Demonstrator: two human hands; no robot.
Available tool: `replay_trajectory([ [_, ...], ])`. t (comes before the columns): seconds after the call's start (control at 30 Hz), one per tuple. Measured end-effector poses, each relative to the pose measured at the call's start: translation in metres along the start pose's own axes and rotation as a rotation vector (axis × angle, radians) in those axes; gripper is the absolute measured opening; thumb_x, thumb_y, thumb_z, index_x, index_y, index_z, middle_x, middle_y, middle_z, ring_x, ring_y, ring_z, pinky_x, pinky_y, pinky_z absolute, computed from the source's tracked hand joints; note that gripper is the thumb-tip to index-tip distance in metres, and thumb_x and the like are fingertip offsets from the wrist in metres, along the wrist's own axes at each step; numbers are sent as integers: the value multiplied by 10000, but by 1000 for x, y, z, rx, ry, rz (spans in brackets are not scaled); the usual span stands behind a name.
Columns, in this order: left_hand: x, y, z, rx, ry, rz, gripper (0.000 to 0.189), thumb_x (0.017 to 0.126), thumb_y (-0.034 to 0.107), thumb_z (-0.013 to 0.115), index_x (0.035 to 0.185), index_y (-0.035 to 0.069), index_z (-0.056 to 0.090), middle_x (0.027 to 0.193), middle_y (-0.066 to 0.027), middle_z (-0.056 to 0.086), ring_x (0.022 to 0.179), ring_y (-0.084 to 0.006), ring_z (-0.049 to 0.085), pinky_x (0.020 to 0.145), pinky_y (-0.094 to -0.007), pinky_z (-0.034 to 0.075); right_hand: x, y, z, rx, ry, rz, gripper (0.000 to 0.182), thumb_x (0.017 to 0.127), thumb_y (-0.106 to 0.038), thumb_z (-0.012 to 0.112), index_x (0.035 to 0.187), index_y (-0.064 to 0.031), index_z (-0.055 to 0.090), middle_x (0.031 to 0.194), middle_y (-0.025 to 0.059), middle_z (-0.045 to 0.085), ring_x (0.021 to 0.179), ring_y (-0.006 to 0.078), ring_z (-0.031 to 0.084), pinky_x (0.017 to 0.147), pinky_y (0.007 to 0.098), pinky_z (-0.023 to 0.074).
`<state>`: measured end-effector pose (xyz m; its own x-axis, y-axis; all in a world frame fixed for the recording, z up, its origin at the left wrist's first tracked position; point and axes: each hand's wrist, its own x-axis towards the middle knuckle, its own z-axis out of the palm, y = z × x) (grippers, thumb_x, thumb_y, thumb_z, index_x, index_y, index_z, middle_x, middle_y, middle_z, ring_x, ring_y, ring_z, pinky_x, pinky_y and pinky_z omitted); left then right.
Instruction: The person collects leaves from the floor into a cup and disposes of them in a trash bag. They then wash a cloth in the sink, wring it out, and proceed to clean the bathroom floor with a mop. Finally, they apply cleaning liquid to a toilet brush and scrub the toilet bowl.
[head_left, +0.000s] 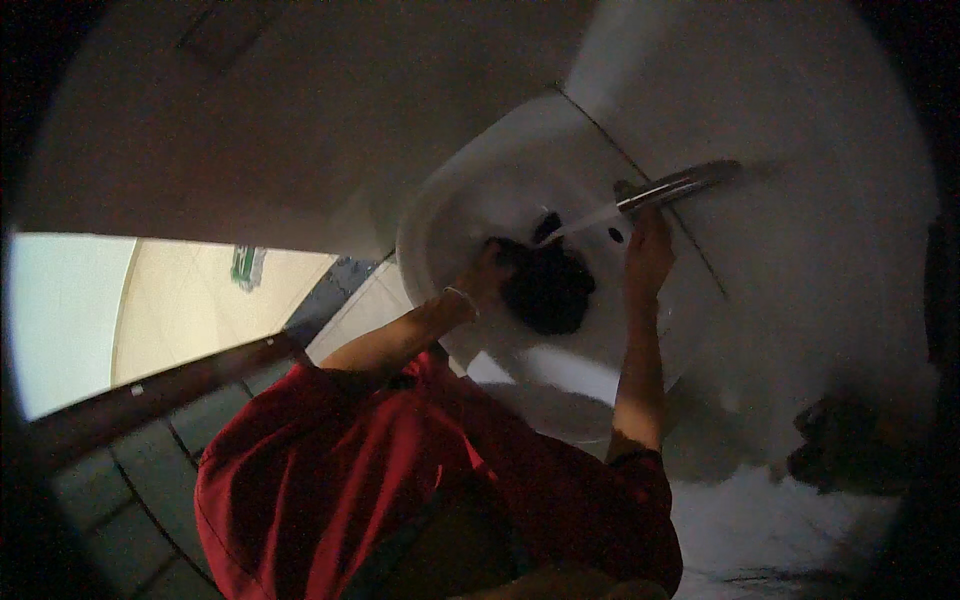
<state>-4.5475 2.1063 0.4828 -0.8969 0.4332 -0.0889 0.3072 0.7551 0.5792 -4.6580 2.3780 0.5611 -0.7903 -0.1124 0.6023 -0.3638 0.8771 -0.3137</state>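
Observation:
A dark, wet-looking cloth (551, 289) lies bunched in a white washbasin (416, 247). My left hand (487, 270), with a pale bangle at the wrist, holds the cloth by its left edge. Water runs in a stream from a chrome faucet (679, 185) onto the cloth. Around the faucet's spout end is my right hand (649, 251), its fingertips showing on the far side. The fingers behind the spout are partly hidden, and the light is dim.
Below the basin shows a pale rounded rim (555, 409), its kind unclear. A bright doorway opens at left, with a green-and-white object (244, 266) on the floor beyond a dark red sill (165, 390). A dark heap (840, 442) sits at right.

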Motion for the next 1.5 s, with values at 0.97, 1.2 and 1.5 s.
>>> replay_trajectory([
  [0.97, 113, 28, 74, -711, 467, -634, 373, 882, 382, 546, 1066, 60, 584, 1143, -126, 587, 1043, -238, 551, 889, -384, 420, -92, 60, 42, 353, -499, 299, 369, 857, -225, 568, 1155, -16, 505, 1187, 181, 527, 1097, 338, 491, 934, 422, 379],
  [1.2, 129, 17, 77, -1232, 253, -542, 400, 877, 353, 550, 1152, 64, 524, 1222, -153, 524, 1120, -262, 491, 951, -386, 374, -107, -83, 31, 659, -389, 608, 466, 896, -316, 551, 1222, 9, 481, 1191, 229, 536, 1091, 357, 520, 913, 405, 402],
  [1.5, 107, 60, 32, -1043, -50, -648, 594, 863, 286, 570, 1384, 123, 335, 1402, -160, 362, 1291, -319, 328, 1084, -405, 267, -17, 78, 17, -100, -1045, 260, 412, 929, -296, 461, 1256, -47, 481, 1226, 203, 538, 1096, 328, 543, 912, 434, 429],
])
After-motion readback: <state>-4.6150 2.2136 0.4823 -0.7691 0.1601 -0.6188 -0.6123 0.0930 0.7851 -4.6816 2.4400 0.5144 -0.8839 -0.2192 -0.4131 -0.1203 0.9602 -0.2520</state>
